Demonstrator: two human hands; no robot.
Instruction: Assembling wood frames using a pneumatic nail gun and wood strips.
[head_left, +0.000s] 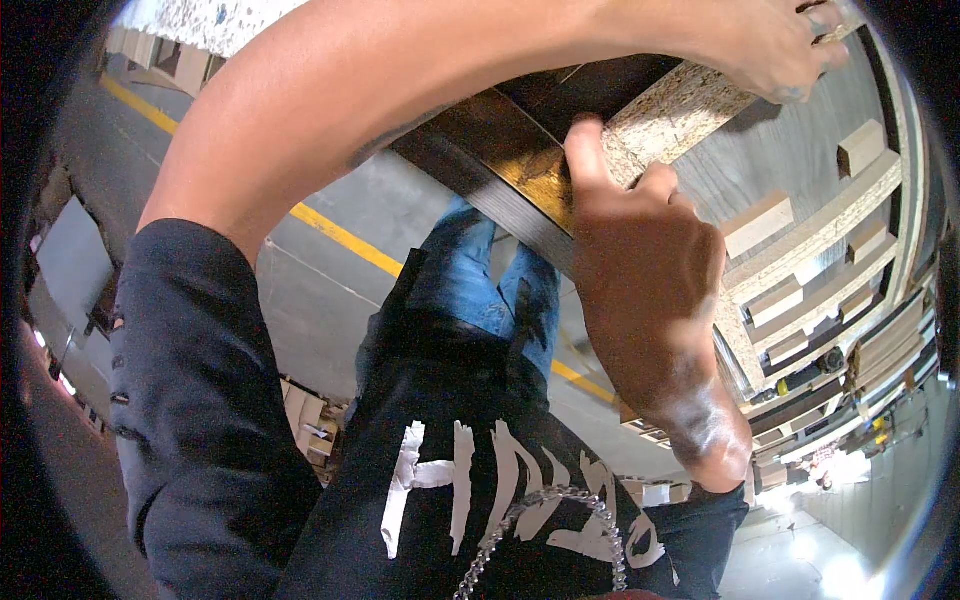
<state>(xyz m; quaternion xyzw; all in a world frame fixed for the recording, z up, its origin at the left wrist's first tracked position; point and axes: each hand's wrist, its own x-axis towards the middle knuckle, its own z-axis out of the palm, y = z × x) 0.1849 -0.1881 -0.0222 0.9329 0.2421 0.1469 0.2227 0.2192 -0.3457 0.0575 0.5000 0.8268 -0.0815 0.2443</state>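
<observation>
My left arm reaches across the top of the head view, and my left hand (785, 50) is at the upper right. Its fingers are curled, and what lies under them is hidden. A pale particleboard strip (690, 110) runs from under that hand toward my right hand (650, 250). My right thumb lies along one side of the strip's near end and the bent index finger along the other, closed on it. Beside the thumb is a dark wood-grain panel structure (500, 150) with a yellowish lit inner face. A grey wood-grain panel (790, 150) lies under and beyond the strip.
Several small wooden blocks (758, 224) and long particleboard rails (820, 215) stand on the right. A black-and-yellow tool (812, 372) lies among them. The grey floor (325, 265) has a yellow line (345, 240). Stacked boards (312, 425) are at the lower left.
</observation>
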